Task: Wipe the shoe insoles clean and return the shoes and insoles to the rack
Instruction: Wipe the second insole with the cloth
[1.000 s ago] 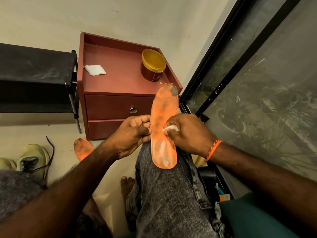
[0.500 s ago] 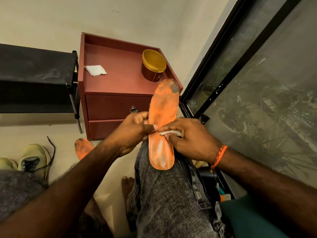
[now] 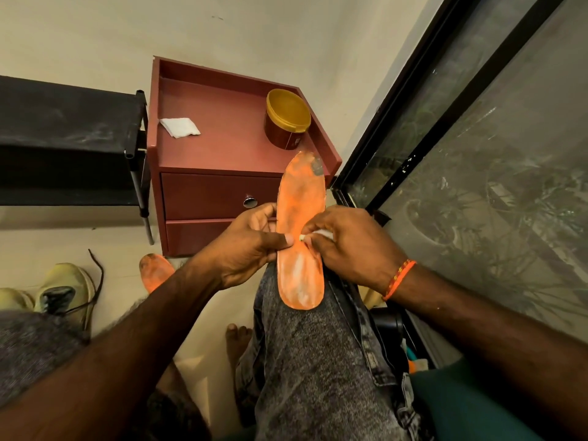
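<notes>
— Where is the insole right now?

— The orange insole [image 3: 300, 230] stands lengthwise on the person's raised knee [image 3: 305, 338], heel end down on the grey denim, toe end up in front of the red cabinet [image 3: 219, 154]; its surface is smeared with pale streaks and a dark patch near the toe.

— And the hands?

— The left hand [image 3: 246, 249] pinches the insole's left edge, thumb across the front, fingers curled behind; the right hand [image 3: 348, 246] has its fingers bunched around a small white wipe [image 3: 321, 234], pressing it against the insole's right edge at mid-length; an orange thread band [image 3: 399, 279] circles that wrist.

— What about the other pieces?

— A second orange insole [image 3: 156, 270] lies on the floor by the cabinet's foot, partly hidden behind the left forearm; two pale yellow shoes [image 3: 65, 292] sit on the floor at the left, a dark lace trailing from one; the black rack [image 3: 63, 138] stands just beside the cabinet.

— Anything on the cabinet top?

— A folded white tissue [image 3: 179, 127] near the left side; a yellow-lidded jar [image 3: 286, 119] towards the right; they are well apart.
</notes>
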